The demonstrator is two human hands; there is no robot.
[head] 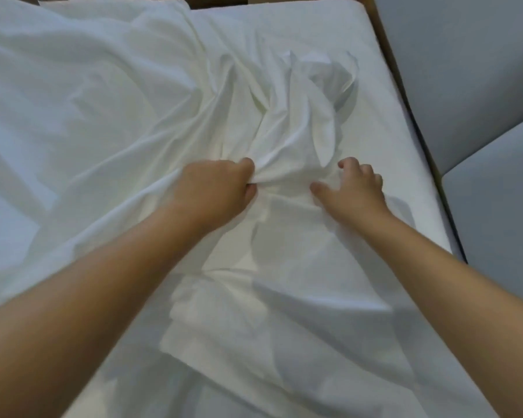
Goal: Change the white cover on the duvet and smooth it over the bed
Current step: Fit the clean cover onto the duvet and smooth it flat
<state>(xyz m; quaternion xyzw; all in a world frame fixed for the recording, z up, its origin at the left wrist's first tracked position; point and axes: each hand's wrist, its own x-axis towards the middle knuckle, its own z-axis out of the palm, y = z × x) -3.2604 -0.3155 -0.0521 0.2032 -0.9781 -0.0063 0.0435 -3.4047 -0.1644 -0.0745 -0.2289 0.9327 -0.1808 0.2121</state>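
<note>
Your left grip [221,188] is clenched on a bunched fold of the white cover [272,128], which fans out beyond it over the bed [384,110]. Just beside it, your right grip [352,188] rests on the cover, loosely spread, holding nothing.

The left forearm [103,267] and right forearm [453,267] are reaching forward, bare. The left hand [221,187] is gripping a fold of cover [284,152] in a fist. The right hand [352,188] is lying palm-down near it, fingers spread and bent.
</note>
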